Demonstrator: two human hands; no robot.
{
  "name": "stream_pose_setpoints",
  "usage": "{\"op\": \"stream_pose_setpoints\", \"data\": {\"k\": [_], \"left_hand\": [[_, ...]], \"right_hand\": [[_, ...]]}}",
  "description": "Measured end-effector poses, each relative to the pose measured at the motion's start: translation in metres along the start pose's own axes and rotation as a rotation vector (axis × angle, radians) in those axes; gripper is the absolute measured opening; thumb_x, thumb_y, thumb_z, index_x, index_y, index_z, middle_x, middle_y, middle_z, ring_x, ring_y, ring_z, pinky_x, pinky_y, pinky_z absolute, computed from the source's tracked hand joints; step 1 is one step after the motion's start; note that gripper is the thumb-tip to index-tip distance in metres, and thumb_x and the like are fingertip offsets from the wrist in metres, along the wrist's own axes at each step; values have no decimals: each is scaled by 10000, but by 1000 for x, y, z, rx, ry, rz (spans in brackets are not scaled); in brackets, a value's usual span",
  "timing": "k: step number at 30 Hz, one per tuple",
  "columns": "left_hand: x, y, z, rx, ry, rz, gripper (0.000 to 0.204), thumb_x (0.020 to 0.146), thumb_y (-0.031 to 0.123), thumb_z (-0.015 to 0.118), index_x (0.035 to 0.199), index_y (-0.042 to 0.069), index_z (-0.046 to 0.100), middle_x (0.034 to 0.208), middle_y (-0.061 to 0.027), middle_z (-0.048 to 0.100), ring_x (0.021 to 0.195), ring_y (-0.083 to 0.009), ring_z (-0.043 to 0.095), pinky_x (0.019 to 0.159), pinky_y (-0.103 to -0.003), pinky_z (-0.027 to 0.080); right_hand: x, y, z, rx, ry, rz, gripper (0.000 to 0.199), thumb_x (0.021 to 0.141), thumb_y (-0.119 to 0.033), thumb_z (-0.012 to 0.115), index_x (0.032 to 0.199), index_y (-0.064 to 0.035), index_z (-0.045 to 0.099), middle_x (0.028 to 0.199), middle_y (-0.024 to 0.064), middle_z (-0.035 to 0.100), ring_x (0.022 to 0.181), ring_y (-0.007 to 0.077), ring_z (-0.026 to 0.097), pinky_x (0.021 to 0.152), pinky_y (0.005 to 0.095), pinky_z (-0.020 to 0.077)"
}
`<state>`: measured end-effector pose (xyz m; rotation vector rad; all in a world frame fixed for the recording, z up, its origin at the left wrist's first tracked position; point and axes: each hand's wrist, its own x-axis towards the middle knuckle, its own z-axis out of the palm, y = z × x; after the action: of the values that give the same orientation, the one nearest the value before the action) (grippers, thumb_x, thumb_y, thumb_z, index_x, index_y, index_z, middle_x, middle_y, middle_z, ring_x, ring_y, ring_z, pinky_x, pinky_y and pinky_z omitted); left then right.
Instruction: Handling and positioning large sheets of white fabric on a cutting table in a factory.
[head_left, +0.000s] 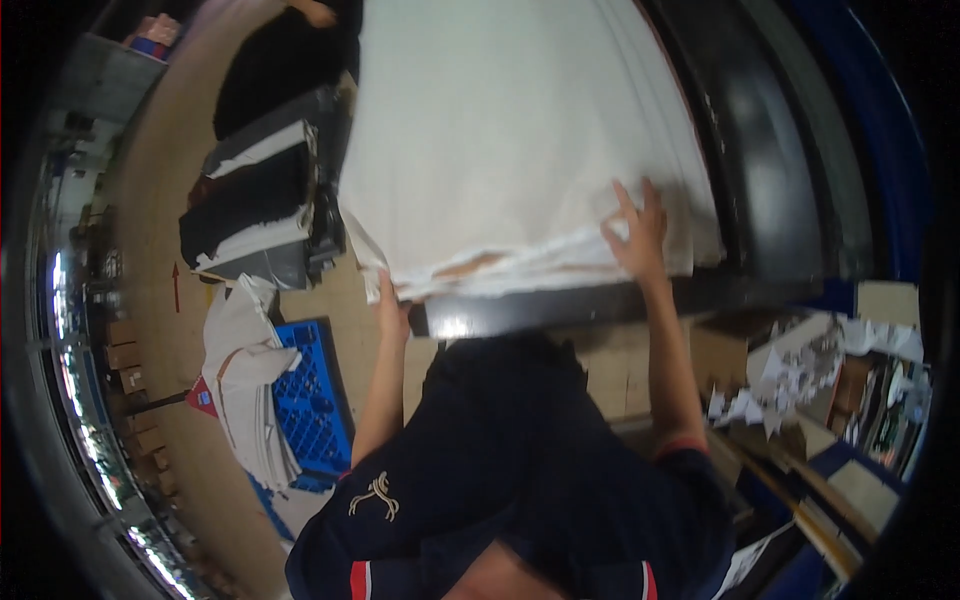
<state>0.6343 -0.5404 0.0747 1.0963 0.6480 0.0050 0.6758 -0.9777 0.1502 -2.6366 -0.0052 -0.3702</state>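
Pinching a corner of white fabric (520,140) atop a dark table (560,312), the left hand (393,310) sits opposite the right hand (643,240), splayed, unclenched, over the fabric.

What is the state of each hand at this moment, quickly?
Left hand: at the near left corner of the white sheets; grip cannot be told.
Right hand: fingers partly spread at their near edge; grip unclear.

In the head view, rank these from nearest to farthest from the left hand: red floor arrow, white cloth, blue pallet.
From the left hand:
1. White cloth: right at the fingers, spreading ahead.
2. Blue pallet: to the hand's left.
3. Red floor arrow: well beyond, farther left.
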Motion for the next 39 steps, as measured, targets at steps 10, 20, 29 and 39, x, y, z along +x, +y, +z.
{"op": "stream_pose_setpoints", "data": {"k": [10,20,29,39], "left_hand": [[-5,7,-2,50,6,-23,482,857,425,558,1036,-20,520,888,-130,610,662,-219,627,525,-294,534],[-8,19,-13,489,169,393,556,828,332,629,1209,-10,410,1119,-157,504,884,-175,554,655,-267,485],[24,19,10,799,269,645,417,711,276,680,984,-20,571,889,-200,562,856,-369,547,783,-412,436],[-90,-73,-140,361,442,182,263,821,277,621,750,23,612,698,-31,613,609,-102,557,561,-255,457]], "right_hand": [[9,8,25,-129,76,73,345,720,-132,668,1045,-211,586,1310,112,391,1197,346,361,872,525,367],[-36,12,-12,-258,24,-68,249,761,-45,558,1011,-44,556,1231,154,483,1067,362,454,890,435,392],[-46,24,6,-330,83,-82,192,811,-153,540,975,-56,561,1102,110,542,1005,329,477,813,460,388],[-12,-40,-38,-576,-458,-4,217,807,-242,549,933,-96,648,914,147,629,869,321,592,700,474,447]]}}
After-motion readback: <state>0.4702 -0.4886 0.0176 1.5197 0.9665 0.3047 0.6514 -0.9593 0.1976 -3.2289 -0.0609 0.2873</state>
